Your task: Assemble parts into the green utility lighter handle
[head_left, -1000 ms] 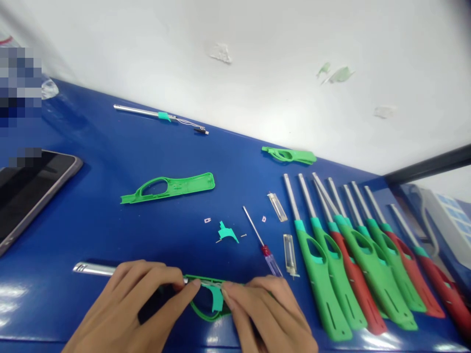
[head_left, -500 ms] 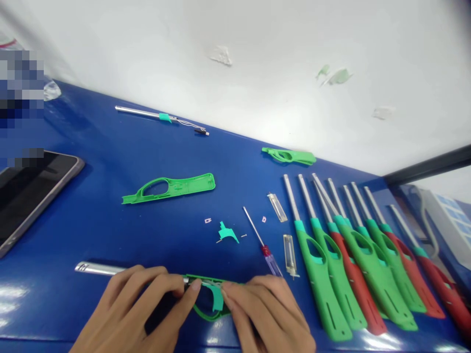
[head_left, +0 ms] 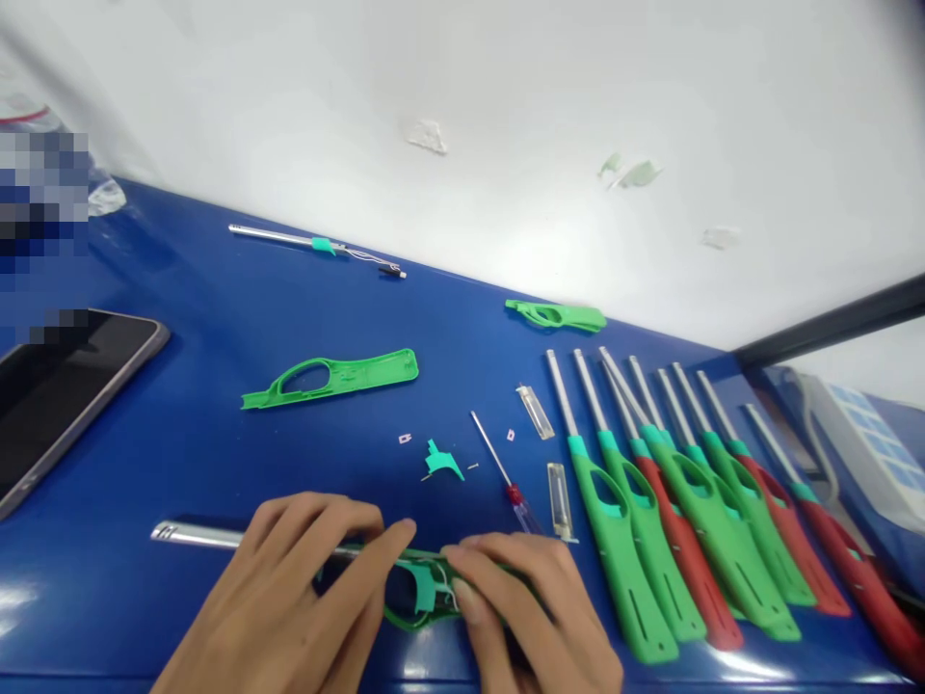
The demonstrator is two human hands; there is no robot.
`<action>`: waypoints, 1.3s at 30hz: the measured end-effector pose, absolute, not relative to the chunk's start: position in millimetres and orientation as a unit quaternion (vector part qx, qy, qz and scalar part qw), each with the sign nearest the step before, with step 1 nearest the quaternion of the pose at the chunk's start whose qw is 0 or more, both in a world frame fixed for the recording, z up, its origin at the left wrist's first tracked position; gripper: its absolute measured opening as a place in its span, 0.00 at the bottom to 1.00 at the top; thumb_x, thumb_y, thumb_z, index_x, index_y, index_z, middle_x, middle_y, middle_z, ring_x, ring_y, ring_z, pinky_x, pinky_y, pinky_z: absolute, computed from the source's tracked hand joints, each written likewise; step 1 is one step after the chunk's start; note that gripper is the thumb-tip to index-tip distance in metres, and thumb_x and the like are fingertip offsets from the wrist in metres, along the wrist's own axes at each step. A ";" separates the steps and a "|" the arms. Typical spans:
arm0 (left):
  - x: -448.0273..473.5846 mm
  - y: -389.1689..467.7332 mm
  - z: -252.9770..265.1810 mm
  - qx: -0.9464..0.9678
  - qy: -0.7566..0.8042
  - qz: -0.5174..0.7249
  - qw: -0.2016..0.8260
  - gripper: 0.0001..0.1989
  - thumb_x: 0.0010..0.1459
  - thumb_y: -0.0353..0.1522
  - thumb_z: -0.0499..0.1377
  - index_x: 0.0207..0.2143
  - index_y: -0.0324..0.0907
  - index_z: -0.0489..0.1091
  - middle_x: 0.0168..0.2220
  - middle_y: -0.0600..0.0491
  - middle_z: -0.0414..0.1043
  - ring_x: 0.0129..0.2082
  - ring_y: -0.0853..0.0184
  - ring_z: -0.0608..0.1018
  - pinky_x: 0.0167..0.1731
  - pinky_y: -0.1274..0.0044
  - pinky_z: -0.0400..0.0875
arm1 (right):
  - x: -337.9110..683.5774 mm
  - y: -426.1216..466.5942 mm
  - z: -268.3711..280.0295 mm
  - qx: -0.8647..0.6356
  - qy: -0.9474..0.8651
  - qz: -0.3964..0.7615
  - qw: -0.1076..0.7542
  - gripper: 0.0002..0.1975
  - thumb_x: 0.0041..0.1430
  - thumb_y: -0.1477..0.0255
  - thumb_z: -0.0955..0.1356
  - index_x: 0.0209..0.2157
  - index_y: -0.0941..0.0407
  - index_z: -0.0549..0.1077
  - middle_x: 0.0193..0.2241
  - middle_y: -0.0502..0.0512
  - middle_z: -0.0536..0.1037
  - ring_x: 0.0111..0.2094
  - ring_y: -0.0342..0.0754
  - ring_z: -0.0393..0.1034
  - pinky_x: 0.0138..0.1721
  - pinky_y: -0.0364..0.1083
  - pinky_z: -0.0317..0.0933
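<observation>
Both of my hands rest on a half-open green lighter point(head_left: 415, 593) lying on the blue table point(head_left: 217, 453) at the near edge. My left hand point(head_left: 296, 598) presses its fingers on the body where the metal tube point(head_left: 195, 535) joins it. My right hand point(head_left: 527, 612) holds the handle end, fingertips at the teal trigger inside. The tube sticks out to the left. A loose teal trigger piece point(head_left: 440, 463) and a red-handled screwdriver point(head_left: 502, 472) lie just beyond my hands.
A green shell half point(head_left: 332, 376) lies mid-table, another green shell half point(head_left: 556, 315) near the wall. Several finished green and red lighters point(head_left: 686, 520) lie in a row at right. A bare tube with wires point(head_left: 318, 246) is at the back, a phone point(head_left: 65, 395) at left.
My left fingers have shifted right along the lighter body and my right fingertips have slid onto the trigger area. The view has tilted slightly down.
</observation>
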State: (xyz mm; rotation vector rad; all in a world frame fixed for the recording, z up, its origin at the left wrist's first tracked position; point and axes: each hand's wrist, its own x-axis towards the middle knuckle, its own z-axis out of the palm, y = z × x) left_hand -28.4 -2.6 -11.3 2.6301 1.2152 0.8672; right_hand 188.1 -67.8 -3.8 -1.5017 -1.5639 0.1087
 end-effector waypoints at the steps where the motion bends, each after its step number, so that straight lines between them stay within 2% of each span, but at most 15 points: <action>1: -26.4 1.1 -10.1 0.872 0.396 0.284 0.052 0.18 0.79 0.32 0.58 0.63 0.54 0.82 0.50 0.53 0.86 0.50 0.57 0.86 0.54 0.65 0.81 | 190.7 -66.4 -2.8 -0.612 -0.634 0.034 0.472 0.17 0.76 0.85 0.71 0.52 0.49 0.85 0.44 0.51 0.87 0.44 0.49 0.82 0.49 0.49 0.74; 4: -14.8 19.1 -2.6 0.884 0.370 0.283 0.029 0.18 0.81 0.26 0.55 0.65 0.46 0.78 0.53 0.49 0.83 0.53 0.54 0.83 0.55 0.61 0.76 | 206.0 -59.1 3.1 -0.617 -0.638 -0.010 0.460 0.15 0.78 0.83 0.71 0.52 0.49 0.84 0.46 0.51 0.87 0.48 0.48 0.81 0.53 0.48 0.73; 6: -6.1 33.3 2.6 0.882 0.368 0.293 0.020 0.16 0.82 0.24 0.54 0.63 0.41 0.76 0.53 0.47 0.80 0.51 0.54 0.80 0.52 0.60 0.73 | 221.7 -52.2 8.3 -0.634 -0.649 -0.044 0.418 0.12 0.81 0.79 0.71 0.54 0.48 0.84 0.49 0.50 0.87 0.51 0.48 0.81 0.57 0.48 0.72; 9: 3.7 49.8 6.9 0.874 0.379 0.305 0.025 0.13 0.84 0.25 0.54 0.60 0.40 0.76 0.52 0.46 0.76 0.49 0.54 0.78 0.48 0.61 0.71 | 246.9 -39.0 14.3 -0.663 -0.660 -0.078 0.345 0.10 0.85 0.71 0.71 0.58 0.46 0.84 0.53 0.50 0.89 0.55 0.50 0.81 0.59 0.49 0.73; 14: 14.3 54.3 10.3 0.867 0.379 0.320 0.042 0.12 0.84 0.25 0.55 0.57 0.42 0.77 0.53 0.48 0.77 0.49 0.54 0.79 0.45 0.63 0.72 | 273.3 -10.4 13.4 -0.685 -0.675 -0.067 0.266 0.21 0.90 0.68 0.62 0.65 0.56 0.84 0.61 0.61 0.90 0.62 0.66 0.83 0.61 0.67 0.76; 18: 18.5 51.9 10.8 0.864 0.384 0.322 0.043 0.13 0.83 0.27 0.54 0.51 0.42 0.80 0.47 0.48 0.80 0.43 0.54 0.81 0.41 0.62 0.74 | 277.1 6.1 10.5 -0.687 -0.682 -0.067 0.241 0.20 0.87 0.70 0.63 0.59 0.57 0.87 0.53 0.63 0.93 0.53 0.68 0.88 0.55 0.69 0.79; 21: 18.4 53.5 7.1 0.862 0.396 0.315 0.041 0.14 0.82 0.29 0.55 0.45 0.42 0.81 0.40 0.48 0.82 0.38 0.53 0.82 0.37 0.61 0.78 | 274.1 8.3 10.4 -0.691 -0.676 -0.081 0.245 0.19 0.85 0.72 0.63 0.53 0.55 0.88 0.45 0.63 0.93 0.44 0.65 0.90 0.48 0.65 0.81; 24: 17.8 54.1 3.8 0.860 0.405 0.307 0.039 0.17 0.82 0.31 0.54 0.43 0.43 0.82 0.39 0.48 0.83 0.36 0.52 0.83 0.33 0.62 0.80 | 271.3 3.1 13.5 -0.700 -0.658 -0.098 0.261 0.18 0.86 0.71 0.63 0.55 0.54 0.87 0.42 0.61 0.93 0.39 0.64 0.90 0.43 0.63 0.82; 27: 16.7 53.0 2.7 0.857 0.416 0.302 0.034 0.18 0.82 0.31 0.53 0.44 0.44 0.83 0.39 0.49 0.84 0.37 0.53 0.84 0.33 0.63 0.82 | 270.6 -8.0 19.8 -0.712 -0.631 -0.109 0.288 0.15 0.86 0.67 0.65 0.60 0.51 0.84 0.47 0.58 0.94 0.43 0.63 0.92 0.42 0.61 0.83; 29: 15.0 53.7 1.9 0.851 0.431 0.298 0.026 0.17 0.81 0.29 0.53 0.49 0.42 0.83 0.41 0.48 0.84 0.37 0.54 0.85 0.34 0.63 0.83 | 269.5 -18.3 24.1 -0.716 -0.617 -0.096 0.313 0.15 0.86 0.65 0.67 0.64 0.48 0.80 0.50 0.54 0.94 0.45 0.58 0.93 0.43 0.55 0.84; 33: 12.3 62.0 -3.2 0.834 0.473 0.284 0.020 0.18 0.81 0.31 0.53 0.58 0.39 0.82 0.44 0.47 0.85 0.40 0.53 0.87 0.33 0.65 0.82 | 259.7 -39.3 29.0 -0.747 -0.550 -0.013 0.374 0.20 0.83 0.59 0.71 0.70 0.41 0.78 0.47 0.45 0.92 0.44 0.49 0.91 0.47 0.48 0.83; 35: 13.0 67.4 -6.0 0.831 0.482 0.277 0.035 0.17 0.81 0.32 0.53 0.57 0.42 0.83 0.45 0.48 0.86 0.42 0.54 0.88 0.32 0.68 0.81 | 252.5 -46.4 29.7 -0.743 -0.536 0.019 0.400 0.18 0.82 0.60 0.72 0.68 0.40 0.81 0.47 0.44 0.91 0.45 0.48 0.90 0.51 0.47 0.83; 39: 16.4 73.2 -6.9 0.836 0.477 0.260 0.077 0.17 0.81 0.32 0.52 0.46 0.47 0.82 0.43 0.52 0.85 0.39 0.59 0.89 0.30 0.71 0.78 | 243.4 -53.0 30.3 -0.708 -0.555 0.054 0.433 0.12 0.82 0.65 0.73 0.60 0.43 0.86 0.51 0.48 0.92 0.49 0.51 0.90 0.54 0.50 0.83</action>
